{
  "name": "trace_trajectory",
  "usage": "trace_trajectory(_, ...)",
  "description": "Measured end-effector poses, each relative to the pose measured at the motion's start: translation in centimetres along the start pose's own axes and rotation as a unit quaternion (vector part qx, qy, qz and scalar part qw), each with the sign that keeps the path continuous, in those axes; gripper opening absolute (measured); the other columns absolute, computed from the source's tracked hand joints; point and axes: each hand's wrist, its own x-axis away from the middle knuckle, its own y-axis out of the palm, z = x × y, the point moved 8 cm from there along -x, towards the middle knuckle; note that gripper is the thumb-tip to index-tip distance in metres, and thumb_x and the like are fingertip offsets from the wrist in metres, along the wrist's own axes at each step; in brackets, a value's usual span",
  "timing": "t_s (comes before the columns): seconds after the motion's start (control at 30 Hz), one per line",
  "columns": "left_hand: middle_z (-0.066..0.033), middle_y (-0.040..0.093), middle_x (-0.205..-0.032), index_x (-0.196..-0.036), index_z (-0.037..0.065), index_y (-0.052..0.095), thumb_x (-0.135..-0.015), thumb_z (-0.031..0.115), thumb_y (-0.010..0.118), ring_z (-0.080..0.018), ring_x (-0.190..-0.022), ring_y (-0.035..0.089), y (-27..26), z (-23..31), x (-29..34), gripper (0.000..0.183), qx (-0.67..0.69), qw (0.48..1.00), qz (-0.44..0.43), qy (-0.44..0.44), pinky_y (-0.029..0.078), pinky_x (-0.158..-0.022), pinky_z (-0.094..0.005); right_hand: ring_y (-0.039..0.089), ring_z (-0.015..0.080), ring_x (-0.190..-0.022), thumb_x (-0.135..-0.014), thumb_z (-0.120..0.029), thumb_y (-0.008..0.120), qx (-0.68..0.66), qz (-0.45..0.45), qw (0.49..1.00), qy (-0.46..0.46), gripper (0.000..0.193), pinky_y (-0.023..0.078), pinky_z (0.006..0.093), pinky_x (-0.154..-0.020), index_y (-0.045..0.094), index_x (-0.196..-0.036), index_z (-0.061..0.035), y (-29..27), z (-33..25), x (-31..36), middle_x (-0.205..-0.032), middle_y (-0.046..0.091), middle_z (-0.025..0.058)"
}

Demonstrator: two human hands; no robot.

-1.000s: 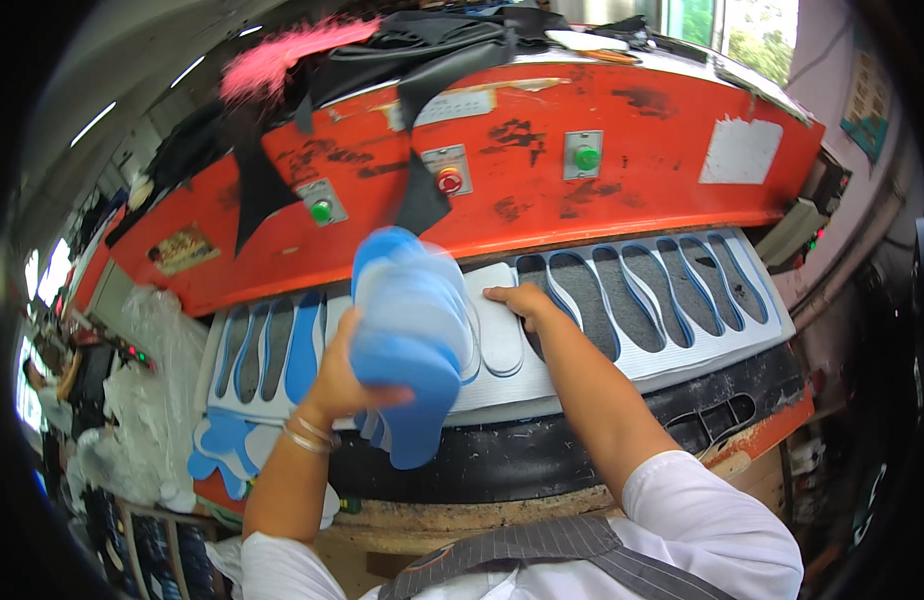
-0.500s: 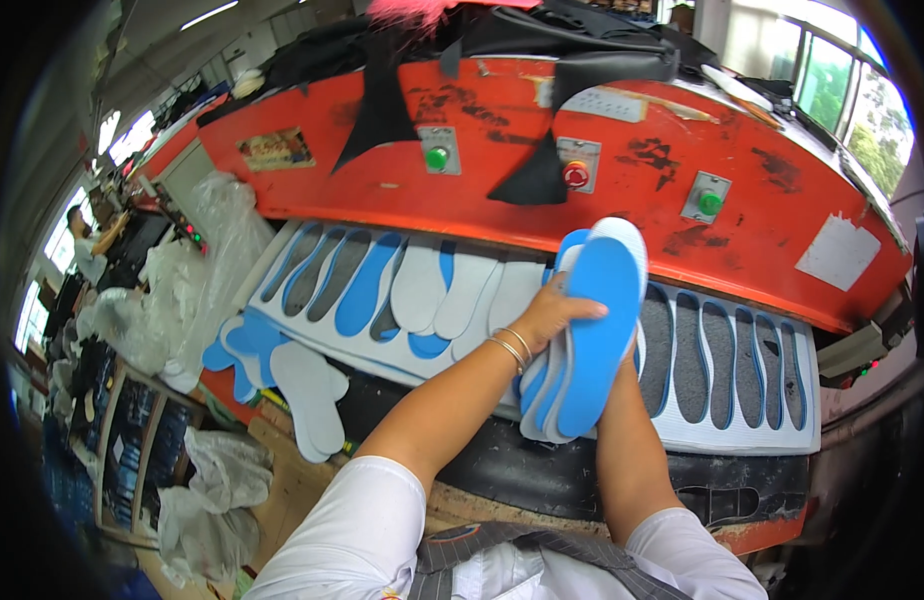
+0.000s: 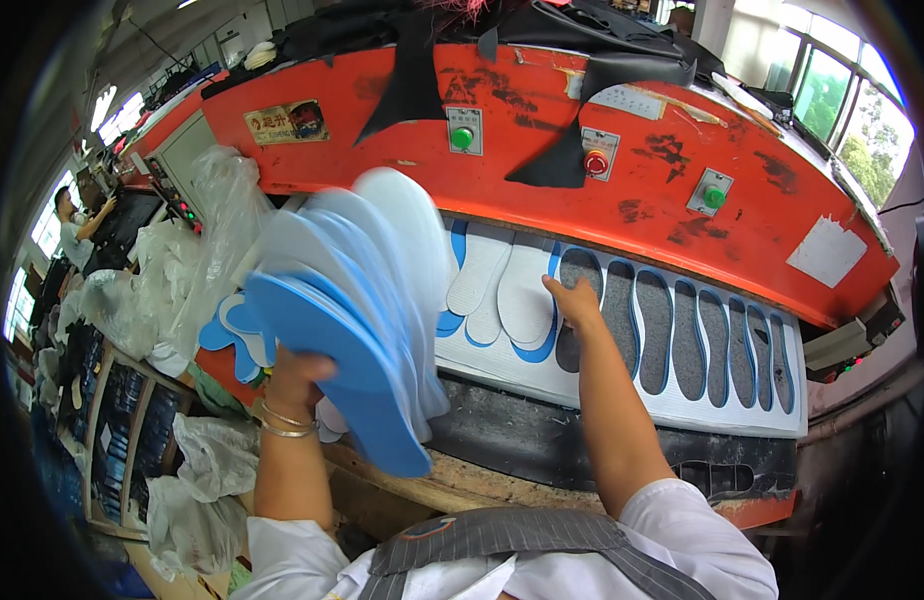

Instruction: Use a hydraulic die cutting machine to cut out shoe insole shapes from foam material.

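Note:
My left hand [image 3: 307, 378] is closed round a thick fanned stack of blue and white shoe insoles [image 3: 347, 350], its thumb across the blue front one. The stack's upper part is blurred by motion. Over the white foam sheet [image 3: 462, 365] is my right hand [image 3: 579, 303], its fingers apart, the tips at the edge of a loose white insole [image 3: 525, 305]. I cannot tell whether they touch it. Another white insole [image 3: 480, 275] lies to the left of that one. Insole-shaped cutouts [image 3: 652, 330] showing grey underneath run along the sheet's right half.
Behind the sheet rises a red machine beam [image 3: 382, 165] with green buttons [image 3: 462, 138] and a red one [image 3: 595, 162]. Black material hangs over it. More insoles [image 3: 237, 335] lie at the left edge beside plastic bags [image 3: 167, 270]. A person [image 3: 74, 225] is at the far left.
The insole stack has swung left in my left hand, away from the sheet's middle. My right hand has let go of the stack and is now over the sheet.

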Motion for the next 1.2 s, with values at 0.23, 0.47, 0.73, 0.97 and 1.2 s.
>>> trace_trajectory(0.23, -0.0205, 0.05, -0.109, -0.124, 0.004, 0.051, -0.055, 0.045, 0.082, -0.0381, -0.104, 0.053, 10.6, -14.7, 3.8, 0.085, -0.579, 0.689, -0.431, -0.067, 0.047, -0.087, -0.0443, 0.066, 0.0264, -0.083, -0.071, -0.026, 0.082, -0.115, -0.183, 0.971, 0.099, 0.095, 0.053, 0.037, -0.077, 0.028, -0.14, 0.01, 4.5, 0.6, 1.4, -0.107, 0.062, 0.0233)
trace_trajectory(0.47, -0.0262, 0.053, -0.106, -0.15, 0.005, 0.012, -0.055, 0.039, 0.081, -0.0402, -0.099, 0.055, 9.9, -17.7, 4.8, 0.122, -0.583, 0.692, -0.423, -0.053, 0.047, -0.089, -0.0424, 0.061, 0.027, -0.105, -0.072, 0.009, 0.068, -0.425, -0.217, 0.879, 0.002, 0.09, 0.049, 0.0385, -0.093, 0.027, -0.149, -0.0109, 5.8, -0.9, 3.2, -0.12, 0.061, 0.0155)
trace_trajectory(0.73, -0.0199, 0.06, -0.104, -0.108, -0.003, 0.051, -0.052, 0.038, 0.08, -0.0352, -0.101, 0.059, 10.9, -17.3, 8.2, 0.076, -0.62, 0.711, -0.321, -0.08, 0.045, -0.088, -0.0422, 0.063, 0.0275, -0.099, -0.077, -0.007, 0.072, -0.145, -0.164, 0.975, -0.035, 0.039, 0.049, 0.0379, -0.088, 0.062, -0.114, 0.0002, 4.1, 1.0, 7.1, -0.112, 0.066, 0.0166)
trace_trajectory(0.97, -0.0248, 0.05, -0.114, -0.1, -0.005, 0.058, -0.041, 0.035, 0.078, -0.0374, -0.118, 0.043, 13.8, -16.8, 13.0, 0.073, -0.647, 0.725, -0.223, 0.083, 0.029, -0.107, -0.0448, 0.063, 0.0375, -0.084, -0.079, -0.015, 0.066, 0.251, -0.209, 0.751, -0.573, 0.019, 0.049, 0.0462, -0.073, 0.065, -0.094, -0.0046, 3.8, -2.9, 26.1, -0.088, 0.066, 0.0197)
trace_trajectory(1.2, -0.0294, 0.049, -0.127, -0.114, 0.001, 0.058, -0.045, 0.052, 0.081, -0.0416, -0.122, 0.046, 19.2, -21.4, 14.9, 0.09, -0.69, 0.662, -0.275, 0.102, 0.031, -0.106, -0.046, 0.067, 0.0329, -0.086, -0.085, -0.021, 0.062, 0.246, -0.538, 0.679, -0.434, 0.036, 0.051, 0.0394, -0.079, 0.062, -0.113, 0.0015, -2.2, 5.1, 25.7, -0.095, 0.069, 0.0196)
